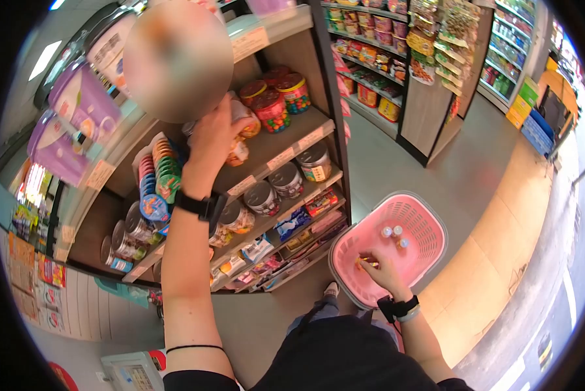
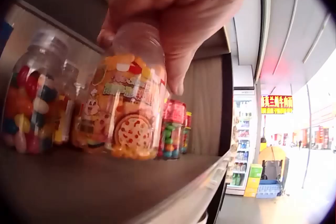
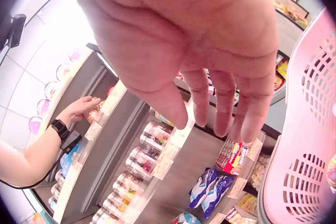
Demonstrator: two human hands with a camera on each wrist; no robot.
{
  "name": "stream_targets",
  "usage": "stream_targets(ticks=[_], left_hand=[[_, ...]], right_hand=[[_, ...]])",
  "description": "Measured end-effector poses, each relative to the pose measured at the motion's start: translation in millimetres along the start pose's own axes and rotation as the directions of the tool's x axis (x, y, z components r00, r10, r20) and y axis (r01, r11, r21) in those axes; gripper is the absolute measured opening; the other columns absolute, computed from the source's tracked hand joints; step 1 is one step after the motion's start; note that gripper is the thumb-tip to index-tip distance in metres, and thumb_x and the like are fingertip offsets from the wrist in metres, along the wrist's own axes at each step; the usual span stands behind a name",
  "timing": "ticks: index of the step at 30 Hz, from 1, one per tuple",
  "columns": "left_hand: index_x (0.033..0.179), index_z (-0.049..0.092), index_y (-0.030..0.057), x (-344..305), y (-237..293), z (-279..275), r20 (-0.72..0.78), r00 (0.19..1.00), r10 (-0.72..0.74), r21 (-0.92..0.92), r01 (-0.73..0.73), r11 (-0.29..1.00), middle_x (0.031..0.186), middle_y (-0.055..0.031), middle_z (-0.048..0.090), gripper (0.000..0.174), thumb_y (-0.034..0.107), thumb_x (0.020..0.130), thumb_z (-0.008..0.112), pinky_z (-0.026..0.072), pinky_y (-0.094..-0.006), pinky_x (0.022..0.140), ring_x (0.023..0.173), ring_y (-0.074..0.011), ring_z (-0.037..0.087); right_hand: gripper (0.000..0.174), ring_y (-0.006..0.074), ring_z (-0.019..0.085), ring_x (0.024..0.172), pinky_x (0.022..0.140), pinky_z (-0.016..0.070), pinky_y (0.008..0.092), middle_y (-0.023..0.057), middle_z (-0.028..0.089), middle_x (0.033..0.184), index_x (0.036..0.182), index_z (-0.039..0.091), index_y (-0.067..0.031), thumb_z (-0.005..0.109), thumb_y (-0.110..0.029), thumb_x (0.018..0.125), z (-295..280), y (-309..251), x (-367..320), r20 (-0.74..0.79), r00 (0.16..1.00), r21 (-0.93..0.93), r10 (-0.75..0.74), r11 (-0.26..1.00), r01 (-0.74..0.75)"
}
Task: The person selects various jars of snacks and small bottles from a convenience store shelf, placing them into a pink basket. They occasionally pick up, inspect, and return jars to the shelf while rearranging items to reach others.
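On the middle shelf, my left hand [image 1: 209,144] grips a clear plastic jar of orange candy [image 2: 134,108] from above, fingers and thumb around its neck. The jar's lid is hidden under the palm in the left wrist view. Next to it stands a clear jar of multicoloured candy [image 2: 35,100], and red-lidded candy jars [image 1: 270,107] are to its right. My right hand [image 1: 385,272] hangs over the pink basket [image 1: 431,228], its fingers loosely extended and holding nothing in the right wrist view. A few small capped bottles [image 1: 397,231] lie in the basket.
Below, a shelf edge with price tags [image 1: 281,158] runs in front of more dark-lidded jars [image 1: 286,179]. Purple tubs [image 1: 84,98] line the top shelf. Stacked round packs [image 1: 166,173] stand left of my left hand. A snack rack [image 1: 371,39] is across the aisle.
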State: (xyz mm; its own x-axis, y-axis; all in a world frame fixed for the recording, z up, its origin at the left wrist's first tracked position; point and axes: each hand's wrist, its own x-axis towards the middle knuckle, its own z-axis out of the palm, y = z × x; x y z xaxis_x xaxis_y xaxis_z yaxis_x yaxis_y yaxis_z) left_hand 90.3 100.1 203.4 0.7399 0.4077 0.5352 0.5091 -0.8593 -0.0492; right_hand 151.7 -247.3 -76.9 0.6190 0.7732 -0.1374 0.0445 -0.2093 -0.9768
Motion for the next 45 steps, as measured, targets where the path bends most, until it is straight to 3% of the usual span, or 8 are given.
stream_targets(ticks=[4, 8, 12, 19, 27, 38, 43, 45], left_hand=[[0.107, 0.049, 0.0022, -21.8, 43.1, -44.6, -0.195, 0.968, 0.155, -0.152, -0.186, 0.971, 0.093, -0.0207, 0.057, 0.044, 0.023, 0.076, 0.071, 0.0466, -0.0439, 0.071, 0.086, -0.0395, 0.057], [0.107, 0.05, 0.0007, -56.0, 114.3, -31.7, -0.041, 0.969, 0.245, -0.517, -0.23, 0.824, 0.091, -0.017, 0.054, 0.043, 0.011, 0.072, 0.072, 0.0437, -0.041, 0.073, 0.085, -0.0355, 0.054], [0.093, 0.048, 0.0022, -93.5, 180.1, 83.2, 0.215, 0.858, 0.466, -0.742, -0.167, 0.649, 0.093, -0.0158, 0.052, 0.039, 0.017, 0.069, 0.075, 0.0429, -0.0414, 0.074, 0.089, -0.0352, 0.05], [0.099, 0.051, 0.0052, -182.2, 265.5, 297.4, 0.28, 0.692, 0.666, -0.809, -0.203, 0.552, 0.102, -0.0129, 0.055, 0.039, 0.016, 0.069, 0.073, 0.0465, -0.0413, 0.078, 0.096, -0.0328, 0.052], [0.1, 0.052, 0.0102, -247.8, 286.0, 429.0, 0.376, 0.409, 0.832, -0.814, -0.283, 0.507, 0.11, -0.0127, 0.05, 0.027, 0.014, 0.076, 0.063, 0.0425, -0.0452, 0.086, 0.109, -0.0333, 0.046], [0.104, 0.054, 0.0178, -266.6, 292.0, 473.8, 0.386, 0.543, 0.746, -0.666, -0.396, 0.633, 0.115, -0.0117, 0.043, 0.031, 0.007, 0.076, 0.06, 0.0448, -0.046, 0.079, 0.098, -0.0362, 0.047], [0.116, 0.052, 0.0159, -236.6, 294.1, 410.7, 0.494, 0.606, 0.623, -0.681, -0.176, 0.711, 0.123, -0.0176, 0.04, 0.048, 0.002, 0.071, 0.064, 0.0442, -0.0462, 0.085, 0.105, -0.0405, 0.046], [0.123, 0.049, 0.0133, -242.0, 284.3, 415.5, 0.383, 0.686, 0.619, -0.828, -0.042, 0.559, 0.129, -0.0213, 0.036, 0.054, 0.004, 0.073, 0.064, 0.0422, -0.0461, 0.09, 0.11, -0.0412, 0.045]], right_hand=[[0.028, 0.0217, 0.064, 0.088, 0.077, 0.0506, 0.0315, 0.0141, 0.065, 0.099, 0.11, 0.058, 0.0005, 0.061, -0.014, 0.086, -10.8, 17.6, -1.6, -0.074, 0.997, -0.046, -0.02, 0.999, 0.017], [0.028, 0.0212, 0.064, 0.087, 0.077, 0.0506, 0.0312, 0.0137, 0.065, 0.096, 0.108, 0.058, 0.0003, 0.061, -0.015, 0.085, -32.5, 34.6, -21.4, -0.2, 0.98, -0.064, 0.021, 0.997, -0.034], [0.028, 0.0202, 0.064, 0.087, 0.077, 0.0506, 0.0313, 0.0136, 0.065, 0.098, 0.107, 0.059, -0.0005, 0.062, -0.016, 0.084, -49.0, 56.8, -55.4, -0.33, 0.933, -0.021, 0.144, 0.987, -0.159], [0.028, 0.0187, 0.065, 0.087, 0.077, 0.0514, 0.0294, 0.0125, 0.065, 0.098, 0.109, 0.058, -0.0008, 0.062, -0.015, 0.085, -51.3, 88.8, -129.7, -0.493, 0.782, 0.154, 0.381, 0.923, -0.353], [0.025, 0.0175, 0.064, 0.09, 0.079, 0.0506, 0.0289, 0.0139, 0.065, 0.098, 0.107, 0.056, 0.0035, 0.06, -0.01, 0.086, -26.1, 98.1, -180.1, -0.59, 0.57, 0.394, 0.572, 0.82, -0.415], [0.024, 0.0175, 0.063, 0.091, 0.082, 0.049, 0.0283, 0.0135, 0.065, 0.098, 0.108, 0.057, 0.0039, 0.059, -0.008, 0.087, -6.3, 109.2, -187.5, -0.528, 0.521, 0.432, 0.671, 0.74, -0.515], [0.025, 0.0184, 0.063, 0.092, 0.081, 0.0498, 0.029, 0.0143, 0.065, 0.099, 0.108, 0.057, 0.0034, 0.06, -0.009, 0.086, -21.6, 92.9, -161.2, -0.505, 0.607, 0.354, 0.614, 0.789, -0.502], [0.026, 0.0187, 0.063, 0.092, 0.08, 0.0501, 0.0289, 0.0144, 0.065, 0.099, 0.108, 0.058, 0.0029, 0.061, -0.01, 0.085, -29.1, 94.6, -147.8, -0.502, 0.632, 0.323, 0.591, 0.806, -0.497]])
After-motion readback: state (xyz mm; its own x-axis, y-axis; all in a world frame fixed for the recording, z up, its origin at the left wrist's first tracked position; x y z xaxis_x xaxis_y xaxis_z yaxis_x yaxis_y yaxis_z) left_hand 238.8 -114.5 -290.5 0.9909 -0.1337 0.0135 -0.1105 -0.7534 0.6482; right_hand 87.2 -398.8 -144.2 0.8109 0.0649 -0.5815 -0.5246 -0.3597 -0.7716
